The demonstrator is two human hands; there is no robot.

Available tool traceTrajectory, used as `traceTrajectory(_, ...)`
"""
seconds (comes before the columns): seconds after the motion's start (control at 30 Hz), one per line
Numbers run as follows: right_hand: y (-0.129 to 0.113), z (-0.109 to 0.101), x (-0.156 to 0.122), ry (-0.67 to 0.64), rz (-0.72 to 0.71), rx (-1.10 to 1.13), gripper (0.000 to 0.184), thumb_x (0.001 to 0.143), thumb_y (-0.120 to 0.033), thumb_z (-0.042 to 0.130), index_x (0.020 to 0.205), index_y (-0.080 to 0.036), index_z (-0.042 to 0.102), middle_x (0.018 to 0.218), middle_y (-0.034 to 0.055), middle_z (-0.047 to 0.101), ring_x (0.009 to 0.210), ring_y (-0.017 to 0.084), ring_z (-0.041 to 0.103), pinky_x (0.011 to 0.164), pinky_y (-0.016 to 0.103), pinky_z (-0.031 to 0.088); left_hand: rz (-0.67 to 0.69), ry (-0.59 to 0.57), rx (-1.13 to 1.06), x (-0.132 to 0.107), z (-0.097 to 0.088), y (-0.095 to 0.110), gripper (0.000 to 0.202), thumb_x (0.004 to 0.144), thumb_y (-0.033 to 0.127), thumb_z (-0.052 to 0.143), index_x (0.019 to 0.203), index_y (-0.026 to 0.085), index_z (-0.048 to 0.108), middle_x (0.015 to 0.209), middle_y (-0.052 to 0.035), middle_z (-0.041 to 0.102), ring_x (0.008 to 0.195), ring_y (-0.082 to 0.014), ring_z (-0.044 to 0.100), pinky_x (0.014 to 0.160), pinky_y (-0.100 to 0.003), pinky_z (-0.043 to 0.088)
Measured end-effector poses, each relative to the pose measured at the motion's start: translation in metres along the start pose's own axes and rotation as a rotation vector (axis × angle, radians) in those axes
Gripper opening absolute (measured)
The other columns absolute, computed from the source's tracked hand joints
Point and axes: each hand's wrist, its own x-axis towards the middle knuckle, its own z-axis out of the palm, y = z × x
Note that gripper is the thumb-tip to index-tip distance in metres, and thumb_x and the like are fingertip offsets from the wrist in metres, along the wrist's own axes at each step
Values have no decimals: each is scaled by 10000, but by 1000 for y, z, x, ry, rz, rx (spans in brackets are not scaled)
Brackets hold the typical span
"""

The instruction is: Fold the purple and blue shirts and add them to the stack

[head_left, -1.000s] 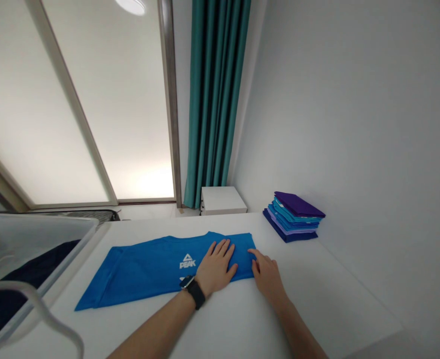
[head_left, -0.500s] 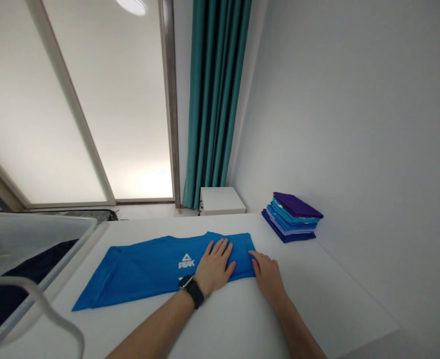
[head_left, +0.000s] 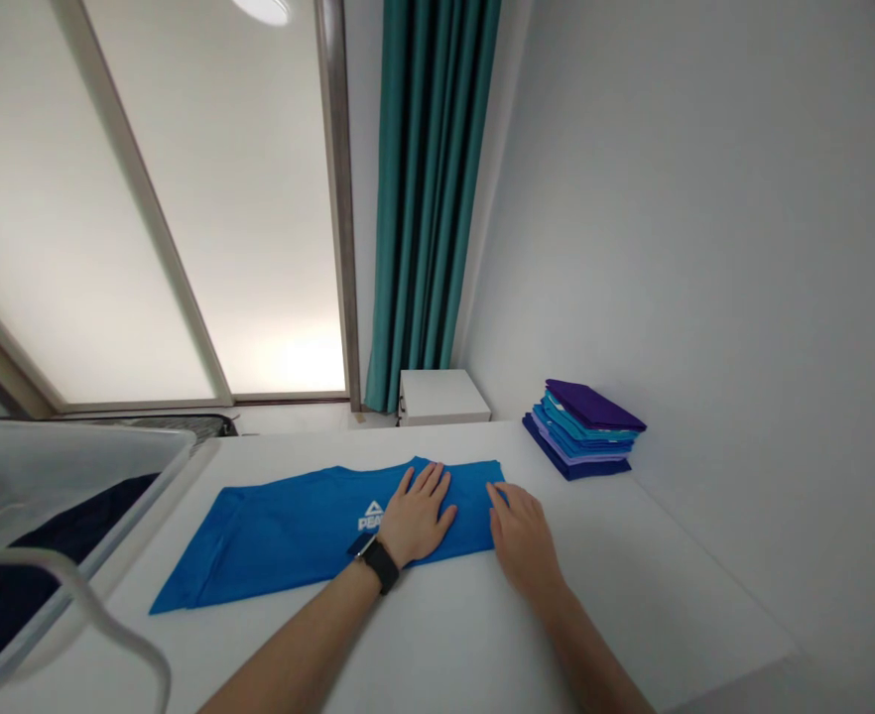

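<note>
A blue T-shirt (head_left: 281, 535) with a white PEAK logo is folded into a long strip on the white table (head_left: 437, 645). My left hand (head_left: 417, 514), with a black watch on its wrist, lies flat on the shirt just right of the logo, fingers spread. At the strip's right end, my right hand (head_left: 521, 534) touches the cloth with its index finger stretched out. Its other fingers are partly bent, and I see no cloth gripped in them.
Folded clothes (head_left: 584, 431) in purple and blue are stacked against the wall at the back right. On the left stands a white plastic tub (head_left: 177, 456) holding dark clothing (head_left: 58, 535). A white cabinet (head_left: 444, 395) is beyond the table, beside a green curtain (head_left: 430, 198).
My left hand has slid slightly left and now covers part of the logo. My right hand has shifted a little left onto the shirt's end, which looks flatter.
</note>
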Motion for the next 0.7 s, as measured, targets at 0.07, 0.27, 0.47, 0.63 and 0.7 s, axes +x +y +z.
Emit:
traceTrajectory(0.07, -14, 2, -1, -61, -109, -10, 435, 952, -203, 364, 1351, -154, 530, 1388, 129, 531, 1314, 258, 423, 1124, 457, 258, 0, 2, 4, 0, 1, 0, 541, 992, 462, 284, 1445, 197, 417, 1526, -78, 376, 1421, -236, 302, 1173, -468, 219)
traceTrajectory(0.27, -14, 9, -3, -209, -108, -13, 505, 967, -297, 351, 1453, -173, 405, 1515, 77, 376, 1411, 239, 306, 1156, 470, 226, -4, -7, -4, 1, -2, 1, 544, 991, 465, 286, 1440, 188, 422, 1526, -79, 373, 1421, -222, 304, 1175, -457, 209)
traceTrajectory(0.47, 8, 14, -5, -250, -47, 32, 520, 982, -309, 269, 1474, -171, 366, 1531, 70, 340, 1421, 209, 291, 1159, 456, 232, -5, -38, -12, 2, -3, 0, 554, 995, 467, 279, 1449, 176, 406, 1536, -79, 352, 1426, -223, 295, 1176, -463, 208)
traceTrajectory(0.63, 39, 19, -6, -221, 116, 210, 538, 992, -337, 210, 1504, -195, 294, 1541, 64, 327, 1430, 189, 266, 1164, 460, 238, -3, -29, -14, 3, -2, 0, 549, 993, 469, 289, 1444, 182, 414, 1529, -79, 366, 1421, -229, 304, 1175, -471, 211)
traceTrajectory(0.7, 55, 21, -5, -173, 216, 313, 555, 996, -358, 186, 1515, -175, 260, 1548, 84, 309, 1427, 183, 270, 1158, 432, 271, -3, -29, -17, 3, -2, 0, 547, 993, 465, 292, 1443, 179, 415, 1528, -82, 368, 1421, -229, 305, 1174, -471, 212)
